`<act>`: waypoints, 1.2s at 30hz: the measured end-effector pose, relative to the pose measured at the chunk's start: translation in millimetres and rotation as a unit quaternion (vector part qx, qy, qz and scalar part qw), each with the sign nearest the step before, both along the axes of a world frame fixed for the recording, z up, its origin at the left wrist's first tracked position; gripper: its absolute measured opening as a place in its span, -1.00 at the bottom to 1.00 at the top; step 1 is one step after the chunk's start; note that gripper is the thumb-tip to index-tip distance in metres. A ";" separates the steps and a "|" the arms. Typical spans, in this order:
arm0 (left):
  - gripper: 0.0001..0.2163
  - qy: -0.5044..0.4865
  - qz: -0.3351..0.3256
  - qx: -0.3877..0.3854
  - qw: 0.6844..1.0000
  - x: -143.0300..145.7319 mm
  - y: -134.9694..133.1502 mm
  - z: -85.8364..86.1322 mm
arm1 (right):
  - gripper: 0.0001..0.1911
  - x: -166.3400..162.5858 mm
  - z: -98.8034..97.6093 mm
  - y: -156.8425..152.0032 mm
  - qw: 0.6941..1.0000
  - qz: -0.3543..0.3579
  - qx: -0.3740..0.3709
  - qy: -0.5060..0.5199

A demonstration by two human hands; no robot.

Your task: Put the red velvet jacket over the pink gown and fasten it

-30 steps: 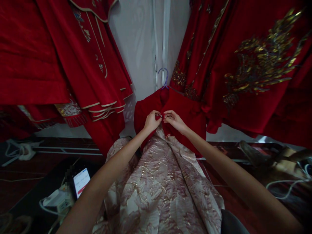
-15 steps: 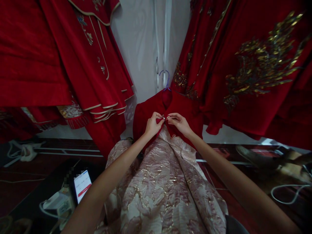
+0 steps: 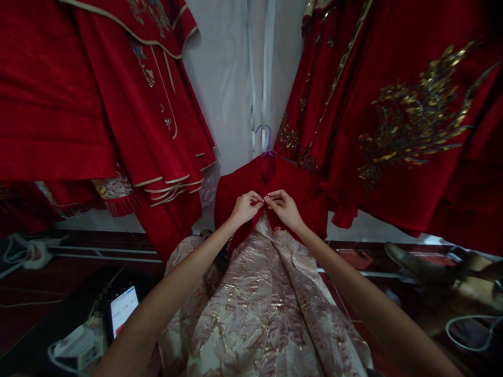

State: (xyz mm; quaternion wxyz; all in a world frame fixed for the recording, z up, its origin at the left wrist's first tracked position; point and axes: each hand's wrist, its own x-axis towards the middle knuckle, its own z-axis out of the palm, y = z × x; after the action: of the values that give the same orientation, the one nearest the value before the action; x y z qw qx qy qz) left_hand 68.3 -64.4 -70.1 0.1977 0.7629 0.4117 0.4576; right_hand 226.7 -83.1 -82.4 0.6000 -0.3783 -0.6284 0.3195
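A short red jacket (image 3: 302, 180) hangs on a purple hanger (image 3: 268, 140) straight ahead, its front facing me. My left hand (image 3: 245, 207) pinches one front edge of the jacket between thumb and fingertips. Directly opposite, my right hand (image 3: 285, 208) is closed on the other front edge. Small pale, shiny pieces show at the fingertips, too small to make out exactly. The two hands nearly touch at the middle of the jacket's front. Below them spreads a pale pink-and-gold brocade garment (image 3: 255, 303), its upper part partly inside the jacket.
Red embroidered garments (image 3: 137, 120) hang at the left, and another with gold sequins (image 3: 416, 120) hangs at the right. A lit phone (image 3: 124, 310) and a white power strip (image 3: 78, 343) lie at lower left. A white cable (image 3: 467, 348) curls at lower right.
My hands have come closer together, bringing the two front edges of the jacket near each other. The view has tilted slightly up, so things sit lower in the picture.
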 end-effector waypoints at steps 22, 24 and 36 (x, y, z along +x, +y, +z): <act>-0.88 0.044 0.017 0.018 0.999 -8.8 -19.1 6.3 | -0.66 -6.0 2.3 -8.1 0.999 -0.033 -0.013 0.010; -0.88 0.014 0.024 -0.012 1.000 -7.7 -16.3 2.8 | -0.65 -6.6 4.1 -10.4 0.999 -0.020 -0.025 0.018; -0.88 0.036 -0.004 0.020 0.999 -7.9 -25.9 9.5 | -0.71 -4.6 7.0 -15.1 0.997 -0.068 -0.029 -0.029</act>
State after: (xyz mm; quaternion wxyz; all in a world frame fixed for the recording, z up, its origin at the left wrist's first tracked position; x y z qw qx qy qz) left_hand 60.4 -90.3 -60.6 0.1687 0.7845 0.4064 0.4369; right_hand 222.0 -98.2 -75.3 0.5908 -0.4465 -0.6086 0.2847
